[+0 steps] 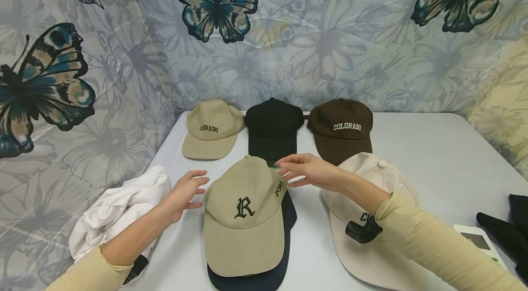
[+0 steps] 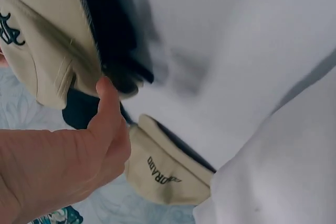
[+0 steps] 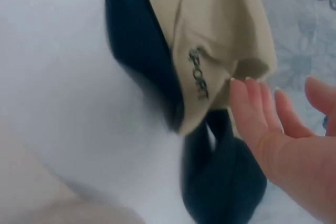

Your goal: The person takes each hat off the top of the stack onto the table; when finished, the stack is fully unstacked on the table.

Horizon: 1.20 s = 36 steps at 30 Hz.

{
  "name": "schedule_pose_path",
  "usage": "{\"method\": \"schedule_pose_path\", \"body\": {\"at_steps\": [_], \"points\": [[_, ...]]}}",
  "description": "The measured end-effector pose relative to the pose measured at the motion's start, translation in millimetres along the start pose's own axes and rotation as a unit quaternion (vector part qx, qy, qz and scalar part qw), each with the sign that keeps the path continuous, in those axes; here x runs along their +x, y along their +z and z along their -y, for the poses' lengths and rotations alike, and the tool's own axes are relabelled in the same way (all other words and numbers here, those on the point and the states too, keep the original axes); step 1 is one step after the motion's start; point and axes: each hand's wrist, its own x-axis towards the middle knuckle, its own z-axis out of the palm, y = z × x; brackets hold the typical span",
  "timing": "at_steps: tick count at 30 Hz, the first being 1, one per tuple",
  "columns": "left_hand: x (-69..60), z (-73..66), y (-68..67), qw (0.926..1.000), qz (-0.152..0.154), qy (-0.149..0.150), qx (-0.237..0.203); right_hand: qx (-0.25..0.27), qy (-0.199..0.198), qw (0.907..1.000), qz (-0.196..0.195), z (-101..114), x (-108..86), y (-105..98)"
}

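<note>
A beige baseball cap point(image 1: 247, 176) with a dark letter R lies on a navy cap point(image 1: 255, 282), whose brim shows below and to the right. My left hand point(image 1: 185, 192) is at the beige cap's left side, fingers loosely extended; in the left wrist view a fingertip is close to the cap's edge, and I cannot tell whether it touches. On the other side, my right hand point(image 1: 309, 172) reaches to the cap's back right, by the SPORT lettering point(image 3: 198, 74). Its fingers point(image 3: 249, 108) look straight and grip nothing. A cream cap point(image 1: 354, 259) is partly hidden under my right forearm.
Along the back of the white table point(image 1: 433, 144) sit a tan cap point(image 1: 212, 119), a black cap point(image 1: 273, 121) and a brown cap point(image 1: 340, 117). White cloth point(image 1: 119, 217) is heaped at left. A white device point(image 1: 480, 240) and black objects point(image 1: 501, 238) lie at right.
</note>
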Motion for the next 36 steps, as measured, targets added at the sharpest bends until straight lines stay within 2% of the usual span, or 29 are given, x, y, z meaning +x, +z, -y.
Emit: {"method": "schedule_pose_path", "body": {"at_steps": [9,17,23,30,36], "points": [[-10.8,20.7,3.5,0.9979,0.009,-0.035,-0.054,0.043,-0.028,0.9982,-0.031,-14.1,4.9,24.7],[-17.2,28.7,3.5,0.9961,0.015,-0.043,-0.076,0.046,-0.061,0.9945,-0.071,-23.9,4.1,36.1],[-21.0,33.0,1.9,0.9944,0.037,-0.042,-0.090,0.049,-0.082,0.9923,-0.079,-29.6,1.4,40.1],[-22.2,39.1,-1.7,0.9939,0.049,-0.040,-0.090,0.062,-0.085,0.9909,-0.085,-31.0,0.1,45.8],[-22.7,43.3,-0.8,0.9925,0.056,-0.050,-0.096,0.071,-0.079,0.9884,-0.109,-35.0,0.0,48.2]]}}
